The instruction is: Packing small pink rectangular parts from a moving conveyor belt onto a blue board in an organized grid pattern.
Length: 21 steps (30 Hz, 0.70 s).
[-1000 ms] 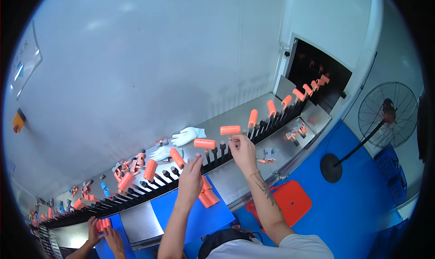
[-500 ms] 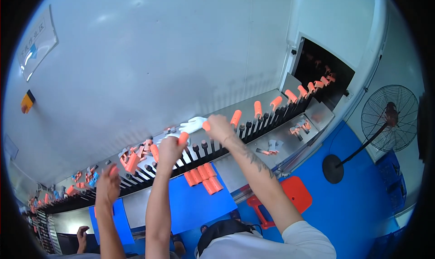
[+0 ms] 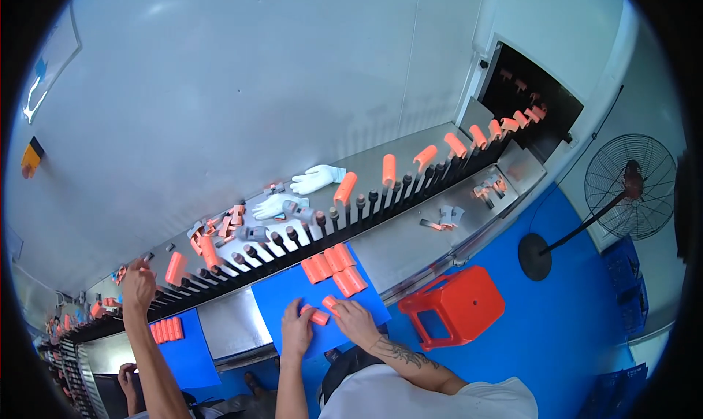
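left hand (image 3: 296, 336): narrowed on one orange half-tube (image 3: 317, 317), low at the blue sheet (image 3: 276, 299); contact with sheet, can't tell. right hand (image 3: 355, 322): narrowed too, on a second orange half-tube (image 3: 330, 305), just beside the first at 2 o'clock. touching or apart, unclear.

at 12 o'clock, same sheet: row of four orange half-tubes (image 3: 334, 260); at 1 o'clock, shorter row of two (image 3: 351, 280), just below. for tidy placing, probably best: grip light, turn to match neighbours' slant, lower one at a time, butt up square, no overlap, no bumping of laid rows.

underneath, steel table (image 3: 234, 319). farther, from 10 to 2 o'clock: line of black pegs (image 3: 373, 197), some bare, some topped with orange pieces (image 3: 346, 188). past pegs, 11 to 12 o'clock: white gloves (image 3: 319, 179). at 9 o'clock: co-worker's arm (image 3: 152, 353), plus another blue sheet (image 3: 192, 354). at 3 o'clock: red stool (image 3: 469, 302).
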Each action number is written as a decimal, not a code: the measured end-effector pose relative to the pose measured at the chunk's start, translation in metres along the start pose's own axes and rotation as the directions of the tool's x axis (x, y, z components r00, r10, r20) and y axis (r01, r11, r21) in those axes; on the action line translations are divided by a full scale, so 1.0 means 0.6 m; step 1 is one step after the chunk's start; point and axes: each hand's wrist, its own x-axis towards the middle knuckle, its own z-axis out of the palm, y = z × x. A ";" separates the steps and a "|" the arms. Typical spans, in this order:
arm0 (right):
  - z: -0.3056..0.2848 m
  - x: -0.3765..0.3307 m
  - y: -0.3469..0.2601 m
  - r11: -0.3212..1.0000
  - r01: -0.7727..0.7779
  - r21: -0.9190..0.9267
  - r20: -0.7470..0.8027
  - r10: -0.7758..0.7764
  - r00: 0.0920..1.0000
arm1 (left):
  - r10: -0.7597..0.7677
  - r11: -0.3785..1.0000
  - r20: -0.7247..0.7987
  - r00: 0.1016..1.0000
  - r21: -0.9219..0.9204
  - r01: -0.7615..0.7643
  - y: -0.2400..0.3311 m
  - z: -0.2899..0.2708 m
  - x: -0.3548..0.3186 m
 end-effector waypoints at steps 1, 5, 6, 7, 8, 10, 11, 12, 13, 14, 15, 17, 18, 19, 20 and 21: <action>0.007 -0.007 0.003 1.000 -0.001 0.001 0.002 0.001 1.000 | -0.002 1.000 0.002 1.000 0.000 0.002 -0.002 0.010 -0.010; 0.003 -0.017 0.009 0.996 0.048 -0.079 0.048 -0.045 0.998 | -0.415 0.866 -0.100 0.904 -0.348 0.359 0.012 0.040 -0.029; 0.001 -0.019 0.011 0.991 0.084 -0.109 0.064 -0.077 0.995 | -0.457 0.804 -0.023 0.889 -0.439 0.402 0.029 0.039 -0.027; 0.002 -0.015 0.016 0.991 0.080 -0.110 0.064 -0.074 0.995 | -0.393 0.835 0.039 0.919 -0.404 0.374 0.040 0.033 -0.024; 0.002 -0.009 0.020 0.986 0.095 -0.138 0.071 -0.086 0.994 | -0.394 0.835 0.039 0.918 -0.403 0.375 0.042 0.037 -0.018; 0.000 0.002 0.026 0.980 0.108 -0.168 0.075 -0.096 0.993 | -0.397 0.784 0.035 0.917 -0.506 0.359 0.040 0.055 -0.002; 0.002 0.016 0.028 0.969 0.107 -0.222 0.069 -0.094 0.993 | -0.389 0.788 0.033 0.921 -0.505 0.352 0.033 0.061 0.006; 0.003 0.026 0.029 0.955 0.105 -0.277 0.061 -0.091 0.994 | -0.357 0.791 0.036 0.934 -0.521 0.322 0.025 0.067 0.016; 0.002 0.034 0.033 0.955 0.100 -0.279 0.049 -0.089 0.995 | -0.322 0.792 0.037 0.946 -0.537 0.291 0.019 0.073 0.028; -0.001 0.041 0.043 0.950 0.102 -0.296 0.028 -0.098 0.995 | -0.310 0.795 0.037 0.950 -0.537 0.280 0.018 0.084 0.038; -0.005 0.047 0.055 0.944 0.102 -0.314 0.007 -0.106 0.994 | -0.240 0.841 0.000 0.971 -0.500 0.208 0.018 0.093 0.047; -0.009 0.051 0.070 0.949 0.085 -0.304 0.010 -0.086 0.996 | -0.150 0.879 -0.033 0.988 -0.462 0.118 0.018 0.114 0.053; -0.013 0.055 0.077 0.954 0.075 -0.291 0.022 -0.072 0.997 | -0.125 0.914 -0.080 0.989 -0.396 0.084 0.013 0.123 0.049; -0.019 0.060 0.071 0.943 0.092 -0.320 0.011 -0.094 0.996 | -0.101 0.944 -0.129 0.986 -0.325 0.055 0.011 0.132 0.049; -0.026 0.065 0.065 0.959 0.097 -0.265 -0.017 -0.106 0.994 | -0.179 0.919 -0.128 0.975 -0.376 0.120 0.017 0.130 0.051; -0.035 0.063 0.056 0.973 0.099 -0.208 -0.042 -0.110 0.993 | -0.258 0.885 -0.115 0.959 -0.426 0.187 0.024 0.120 0.041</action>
